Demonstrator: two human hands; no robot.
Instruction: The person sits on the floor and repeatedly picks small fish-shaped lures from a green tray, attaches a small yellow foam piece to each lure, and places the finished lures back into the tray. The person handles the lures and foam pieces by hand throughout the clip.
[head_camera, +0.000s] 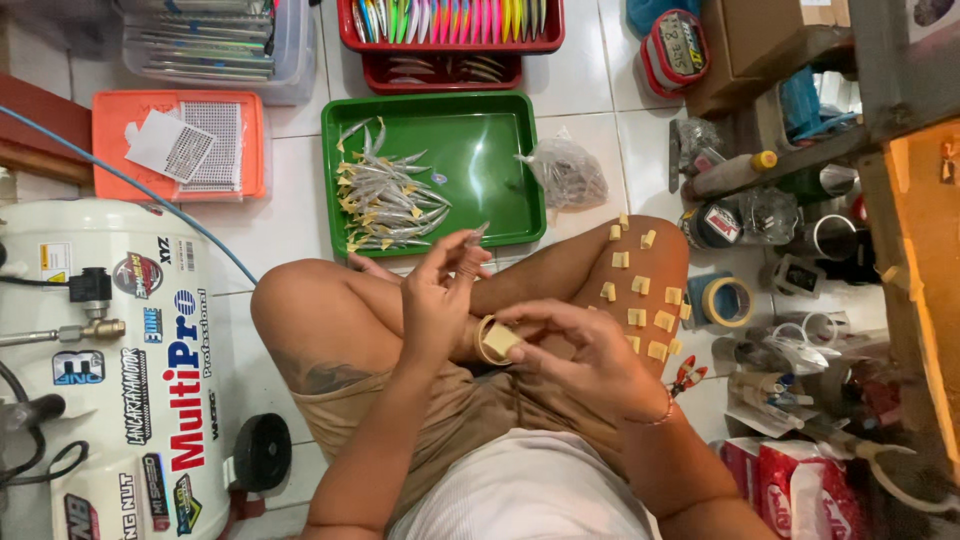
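Two hands busy | left hand (437, 290) pinches lure (476, 236) | right hand (580, 355) fingers clamp tape piece (500, 340) | risk: tape folds, sticks to itself

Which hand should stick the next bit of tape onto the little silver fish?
Probably the right hand: it pinches a tape piece off the roll. The left hand is busy holding the silver fish lure upright.

A home workshop on a white tiled floor (590, 80): a white air compressor tank (110, 370), a green plastic tray (480, 150) of unpainted silver fishing-lure bodies (385, 200), a red tray of painted lures (450, 22), and tape rolls (727, 300) crowd around.
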